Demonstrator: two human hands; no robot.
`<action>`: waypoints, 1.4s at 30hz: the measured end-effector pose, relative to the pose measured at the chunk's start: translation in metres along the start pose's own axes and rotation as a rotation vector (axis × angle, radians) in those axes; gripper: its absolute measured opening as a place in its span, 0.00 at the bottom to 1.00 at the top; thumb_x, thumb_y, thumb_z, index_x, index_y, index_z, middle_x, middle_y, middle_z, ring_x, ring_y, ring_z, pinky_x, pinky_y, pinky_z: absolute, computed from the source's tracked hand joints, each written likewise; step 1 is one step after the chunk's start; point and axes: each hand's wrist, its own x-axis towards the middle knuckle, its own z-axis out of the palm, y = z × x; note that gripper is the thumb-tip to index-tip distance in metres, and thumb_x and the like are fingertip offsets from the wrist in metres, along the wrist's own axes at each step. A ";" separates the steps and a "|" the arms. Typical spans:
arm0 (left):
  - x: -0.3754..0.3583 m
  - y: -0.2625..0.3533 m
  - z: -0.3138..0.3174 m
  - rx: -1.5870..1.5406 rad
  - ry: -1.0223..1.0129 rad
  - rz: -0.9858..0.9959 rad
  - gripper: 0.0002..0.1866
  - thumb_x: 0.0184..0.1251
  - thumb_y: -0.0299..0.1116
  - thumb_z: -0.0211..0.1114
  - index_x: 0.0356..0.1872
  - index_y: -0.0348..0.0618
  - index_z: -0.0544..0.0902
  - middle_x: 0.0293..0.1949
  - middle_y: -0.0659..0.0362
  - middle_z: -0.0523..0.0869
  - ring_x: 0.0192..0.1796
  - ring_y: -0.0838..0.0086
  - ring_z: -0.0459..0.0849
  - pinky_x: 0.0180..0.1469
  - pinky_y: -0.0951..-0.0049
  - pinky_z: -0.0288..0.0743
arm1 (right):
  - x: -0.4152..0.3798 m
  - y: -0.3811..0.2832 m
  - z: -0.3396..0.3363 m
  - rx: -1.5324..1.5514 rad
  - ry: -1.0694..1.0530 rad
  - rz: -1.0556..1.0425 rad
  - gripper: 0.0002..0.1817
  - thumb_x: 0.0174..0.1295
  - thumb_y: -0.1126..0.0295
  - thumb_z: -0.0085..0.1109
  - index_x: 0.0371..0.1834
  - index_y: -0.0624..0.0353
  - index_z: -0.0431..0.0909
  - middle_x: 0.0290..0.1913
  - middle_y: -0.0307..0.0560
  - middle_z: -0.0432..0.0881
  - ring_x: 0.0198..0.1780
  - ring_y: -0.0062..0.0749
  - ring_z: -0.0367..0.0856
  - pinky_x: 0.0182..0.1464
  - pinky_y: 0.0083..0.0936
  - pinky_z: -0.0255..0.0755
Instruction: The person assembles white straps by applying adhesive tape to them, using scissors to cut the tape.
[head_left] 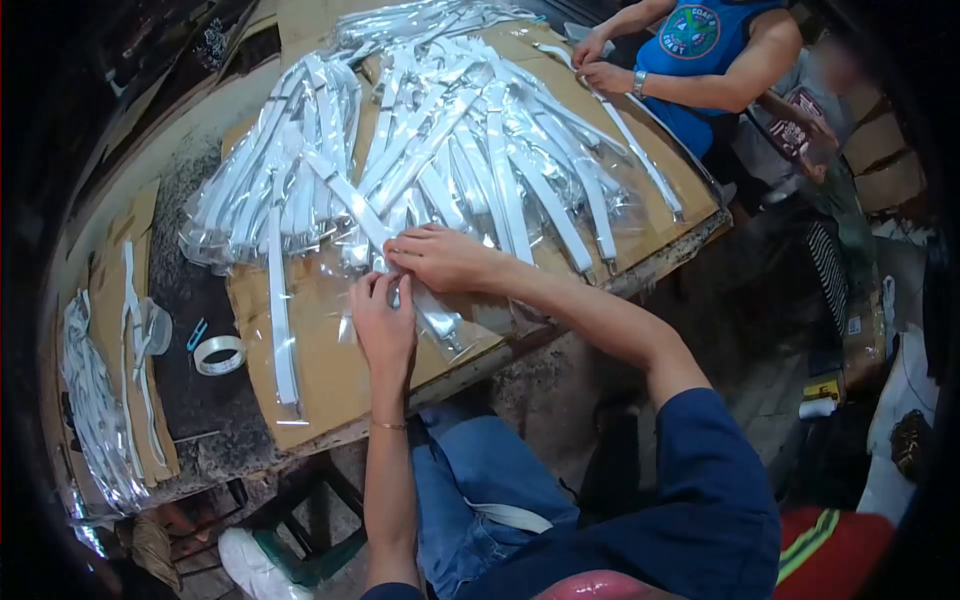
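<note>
A white suspender-like strap (350, 200) in a clear plastic sleeve runs diagonally under my hands, its metal clip (453, 342) toward the table's front edge. From the right, my right hand (440, 258) bends over the strap, fingers closed on it. Just below, my left hand (382, 318) has its thumb and fingertips pinched at the same sleeve; the exact grip is partly hidden. Another bagged white strap (283, 345) lies to the left of my left hand. Beyond my hands spreads a large heap of bagged white straps (470, 150).
Cardboard (420, 385) covers the table. On the left lie a tape roll (219, 355), a blue cutter (197, 334), a clear cup (157, 328) and a bundle of white straps (95, 390). Across the table, a co-worker's hands (600, 68) hold a white strap (635, 150).
</note>
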 end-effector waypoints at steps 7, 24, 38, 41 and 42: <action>0.000 0.003 0.000 0.058 -0.066 -0.021 0.10 0.64 0.30 0.66 0.42 0.34 0.85 0.45 0.50 0.81 0.51 0.57 0.77 0.55 0.60 0.72 | -0.001 -0.004 -0.005 0.020 -0.035 0.045 0.20 0.63 0.69 0.54 0.58 0.63 0.75 0.66 0.48 0.74 0.69 0.41 0.70 0.68 0.38 0.65; -0.002 -0.002 -0.007 -0.187 0.151 -0.128 0.11 0.67 0.26 0.56 0.47 0.33 0.78 0.47 0.45 0.80 0.48 0.54 0.80 0.50 0.61 0.75 | -0.012 -0.038 0.005 -0.058 -0.357 0.127 0.40 0.70 0.49 0.38 0.78 0.67 0.48 0.79 0.59 0.51 0.81 0.44 0.45 0.79 0.53 0.36; -0.019 0.017 -0.101 -0.115 -0.175 0.003 0.10 0.66 0.32 0.62 0.42 0.38 0.81 0.39 0.47 0.83 0.45 0.50 0.81 0.50 0.54 0.74 | 0.073 0.045 -0.013 0.441 -0.303 0.324 0.20 0.62 0.57 0.61 0.49 0.61 0.83 0.47 0.51 0.87 0.48 0.47 0.85 0.53 0.36 0.75; -0.066 -0.017 -0.094 -0.017 0.085 -0.073 0.08 0.62 0.29 0.65 0.40 0.37 0.81 0.39 0.49 0.81 0.44 0.51 0.79 0.49 0.56 0.73 | 0.168 0.067 -0.004 0.435 0.267 0.547 0.21 0.60 0.54 0.65 0.40 0.65 0.85 0.39 0.54 0.88 0.43 0.47 0.86 0.50 0.35 0.77; -0.081 -0.027 -0.089 0.019 0.100 -0.109 0.08 0.60 0.28 0.67 0.39 0.38 0.81 0.39 0.50 0.80 0.44 0.52 0.79 0.49 0.57 0.73 | 0.196 0.089 0.015 0.366 0.309 0.571 0.23 0.58 0.53 0.67 0.41 0.66 0.84 0.38 0.57 0.87 0.43 0.48 0.86 0.51 0.36 0.77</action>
